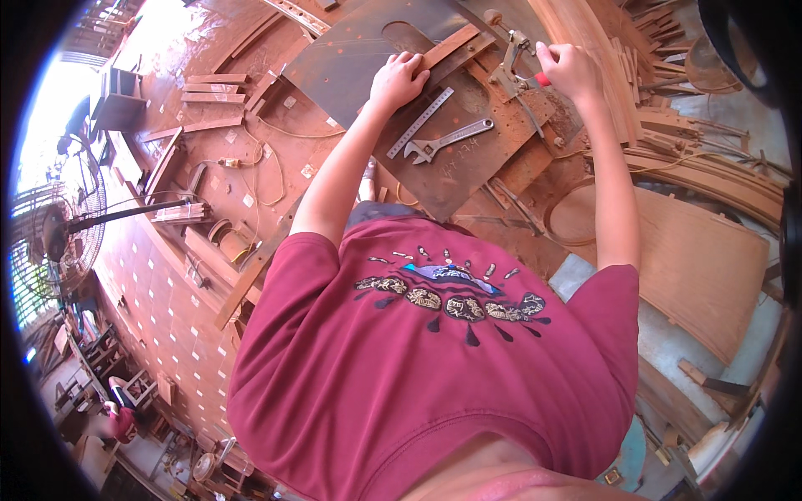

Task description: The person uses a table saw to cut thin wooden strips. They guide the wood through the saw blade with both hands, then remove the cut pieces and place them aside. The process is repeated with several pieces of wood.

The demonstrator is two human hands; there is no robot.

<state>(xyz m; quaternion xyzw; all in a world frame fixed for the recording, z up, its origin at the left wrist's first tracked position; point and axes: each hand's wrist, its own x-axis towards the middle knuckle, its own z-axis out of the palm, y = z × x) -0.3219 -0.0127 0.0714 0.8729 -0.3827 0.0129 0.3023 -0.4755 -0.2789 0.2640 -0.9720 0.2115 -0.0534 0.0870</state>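
Maroon T-shirt point(434, 376): fills the lower middle, worn by the person, with a dark, gold and blue print across it.
Left hand point(399, 82): beyond the shirt, laid over the near end of a wood strip, fingers bent; whether they grasp it or only press on it, I cannot tell.
Right hand point(571, 73): clenched in a fist around a red handle point(542, 80), whose end shows at the fist's left side; thumb raised.
Adjustable wrench point(449, 140): flat on the dark tabletop point(451, 185), jaw end toward the left, shaft slanting up to the right.
Graduated ruler point(420, 123): beside the wrench, on its left, lying slantwise.
Wood strip point(452, 47): reddish brown, on the tabletop, running from the left hand up to the right.
Metal bracket point(511, 60): between the two hands, at the tabletop's right side, close to the red handle.
Wide wooden panel point(702, 271): lies to the right, past the right forearm.
Loose wood pieces point(215, 88): on the tiled floor at upper left.
Cable point(271, 188): loops over the same floor.
Pedestal fan point(63, 225): far left, its round guard facing sideways.
Co-worker point(124, 424): small at lower left, in a maroon top; hands too small to read.
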